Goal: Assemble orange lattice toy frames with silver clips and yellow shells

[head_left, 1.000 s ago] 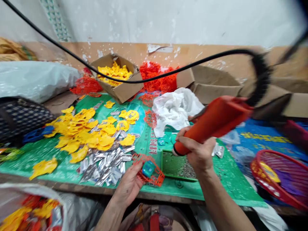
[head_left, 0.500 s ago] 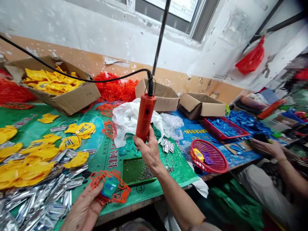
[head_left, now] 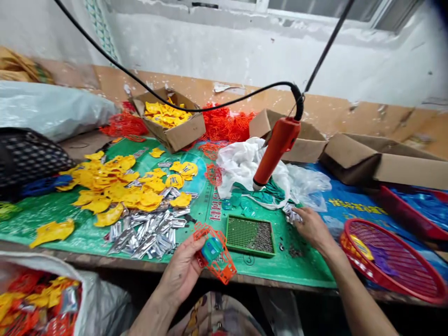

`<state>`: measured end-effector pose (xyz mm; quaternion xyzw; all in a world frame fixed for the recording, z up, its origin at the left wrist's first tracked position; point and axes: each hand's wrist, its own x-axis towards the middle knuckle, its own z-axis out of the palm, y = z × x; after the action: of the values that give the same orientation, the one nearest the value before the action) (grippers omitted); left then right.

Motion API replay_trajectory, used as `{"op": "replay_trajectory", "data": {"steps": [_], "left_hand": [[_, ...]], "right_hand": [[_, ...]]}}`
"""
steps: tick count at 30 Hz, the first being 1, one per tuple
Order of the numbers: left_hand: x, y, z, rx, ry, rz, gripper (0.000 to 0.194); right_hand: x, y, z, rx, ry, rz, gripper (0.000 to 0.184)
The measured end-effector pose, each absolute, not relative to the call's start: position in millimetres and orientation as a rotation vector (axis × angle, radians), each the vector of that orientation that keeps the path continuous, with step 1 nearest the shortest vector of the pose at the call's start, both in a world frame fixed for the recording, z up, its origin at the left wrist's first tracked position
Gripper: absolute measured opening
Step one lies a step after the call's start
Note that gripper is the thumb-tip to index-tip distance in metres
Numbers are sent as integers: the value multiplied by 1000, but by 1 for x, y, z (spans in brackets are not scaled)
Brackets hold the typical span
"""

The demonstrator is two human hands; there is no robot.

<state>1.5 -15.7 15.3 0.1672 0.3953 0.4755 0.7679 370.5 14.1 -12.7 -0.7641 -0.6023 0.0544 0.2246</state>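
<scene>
Orange frame (head_left: 224,269) with teal piece (head_left: 212,249), lower centre, head view: the left hand (head_left: 184,269) clamps its fingers on one edge, seemingly keeping the face exposed. Right of centre, the right hand (head_left: 312,227) touches silvery pieces (head_left: 289,213); whether its fingers grip is unclear. An orange tool (head_left: 277,151) hangs, presumably for ready reach.

We see an evenly bright scene whose light source we cannot make out, with glare on the silvery strips (head_left: 150,235) and glossy green sheet (head_left: 17,231), deep shadow under the bench (head_left: 140,265), slight softness throughout, wide-angle stretching of the red mesh basket (head_left: 416,266), and a dark, blurred upper-right corner.
</scene>
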Motion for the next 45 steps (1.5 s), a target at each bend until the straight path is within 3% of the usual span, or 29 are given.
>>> {"op": "replay_trajectory", "data": {"steps": [7,12,21,26,30,38,41,43,45], "left_hand": [[-2,-23,21,369,839,1025,24],[-4,-22,20,408,860,996,26],[-1,-17,13,388,964,960,48],[0,-18,19,379,999,955,40],[-2,-19,18,388,972,957,41],[-7,-23,17,303,820,1037,34],[-5,-24,15,303,780,1043,36],[-3,-25,14,311,805,1037,37],[0,-25,16,339,848,1040,37]], "right_hand": [[368,16,-13,-2249,-1885,122,31],[356,12,-4,-2295,-1976,96,15],[361,-7,-6,-2140,-2031,-13,32],[346,-4,-3,-1976,-2254,-62,41],[337,2,0,-1911,-2327,-80,29],[323,-4,5,-1837,-1934,-103,31],[281,-16,16,-1733,-1856,162,35],[244,-24,24,-1531,-1624,764,35],[211,-28,29,-1374,-1446,1133,37]]}}
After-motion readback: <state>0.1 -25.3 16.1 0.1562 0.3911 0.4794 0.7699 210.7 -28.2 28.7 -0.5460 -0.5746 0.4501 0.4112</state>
